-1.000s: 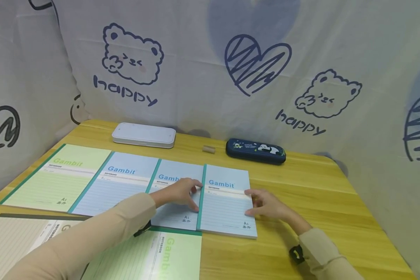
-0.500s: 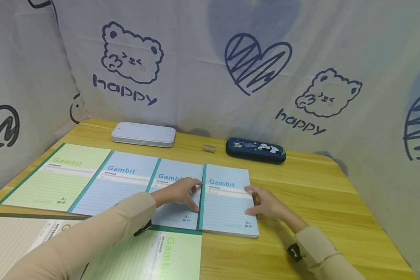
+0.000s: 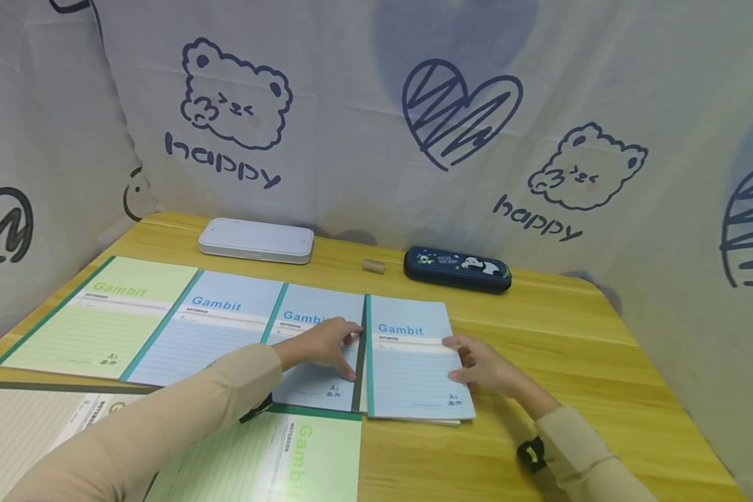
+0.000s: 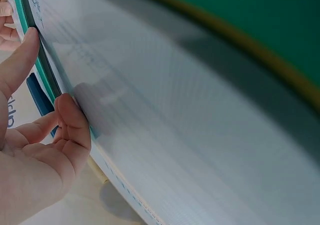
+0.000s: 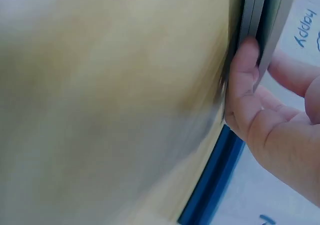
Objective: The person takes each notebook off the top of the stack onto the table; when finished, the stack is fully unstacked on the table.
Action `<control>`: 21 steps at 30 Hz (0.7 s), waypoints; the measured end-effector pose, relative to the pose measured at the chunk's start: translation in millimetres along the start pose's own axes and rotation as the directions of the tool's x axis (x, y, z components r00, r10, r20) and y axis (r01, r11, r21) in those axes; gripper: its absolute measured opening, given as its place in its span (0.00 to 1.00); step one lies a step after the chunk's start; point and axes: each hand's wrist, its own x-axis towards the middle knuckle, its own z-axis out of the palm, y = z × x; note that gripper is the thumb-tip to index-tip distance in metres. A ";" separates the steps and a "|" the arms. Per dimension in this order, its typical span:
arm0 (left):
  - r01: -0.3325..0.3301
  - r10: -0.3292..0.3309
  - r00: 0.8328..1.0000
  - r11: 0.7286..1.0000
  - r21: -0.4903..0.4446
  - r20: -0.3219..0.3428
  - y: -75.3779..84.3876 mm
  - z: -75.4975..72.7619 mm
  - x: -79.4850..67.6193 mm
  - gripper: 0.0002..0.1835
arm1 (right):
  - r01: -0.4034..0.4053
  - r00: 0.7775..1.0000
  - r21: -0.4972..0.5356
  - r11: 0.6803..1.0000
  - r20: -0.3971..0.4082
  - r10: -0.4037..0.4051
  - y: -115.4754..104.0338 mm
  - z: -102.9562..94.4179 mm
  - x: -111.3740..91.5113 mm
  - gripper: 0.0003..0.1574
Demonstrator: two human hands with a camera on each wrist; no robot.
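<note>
In the head view my right hand (image 3: pixel 486 366) grips the right edge of a light blue Gambit notebook (image 3: pixel 414 383) with a green spine. It lies shifted right on a small stack, baring the dark spine (image 3: pixel 360 369) of a notebook below. My left hand (image 3: pixel 326 348) reaches over another blue notebook (image 3: pixel 307 390), its fingertips touching that dark spine. In the left wrist view, the left hand's thumb and fingers (image 4: pixel 70 115) rest spaced apart along the spine. In the right wrist view, the notebook (image 5: pixel 277 30) stands slightly apart from the stack between the right thumb and fingers.
Left lie a green notebook (image 3: pixel 94 328) and another blue one (image 3: pixel 194 341). A beige notebook (image 3: pixel 31 432) and a green one (image 3: pixel 326 460) lie nearer. At the back are a white case (image 3: pixel 257 240), a small brown block (image 3: pixel 373 265) and a navy panda case (image 3: pixel 458 270).
The top blue notebook has slid rightward with my right hand, uncovering the dark spine and page edges of the stack below. My left hand has stayed in nearly the same place.
</note>
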 end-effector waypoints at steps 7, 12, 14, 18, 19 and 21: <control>-0.002 0.002 1.000 1.000 -0.006 0.007 -0.7 -0.1 1.2 0.44 | -0.076 0.997 0.271 0.960 -0.001 0.079 8.0 -6.8 -2.6 0.27; 0.001 -0.001 1.000 1.000 0.005 0.003 -1.3 0.9 1.4 0.44 | -0.084 0.995 0.369 0.926 -0.016 0.096 9.0 -11.1 -5.9 0.26; 0.000 0.000 1.000 1.000 0.008 0.001 -1.7 1.5 1.7 0.44 | -0.086 0.995 0.408 0.909 -0.014 0.100 10.4 -13.7 -7.6 0.27; -0.004 0.004 1.000 1.000 0.014 -0.001 -2.4 2.1 2.6 0.45 | -0.081 0.994 0.451 0.889 -0.025 0.103 13.5 -19.4 -11.1 0.29; -0.004 0.004 1.000 1.000 0.016 -0.002 -2.5 2.3 2.8 0.45 | -0.080 0.994 0.460 0.884 -0.029 0.105 14.2 -20.9 -12.1 0.29; -0.007 0.007 1.000 1.000 0.021 -0.004 -2.6 2.5 3.1 0.45 | -0.089 0.991 0.479 0.873 -0.043 0.125 15.5 -23.9 -14.0 0.30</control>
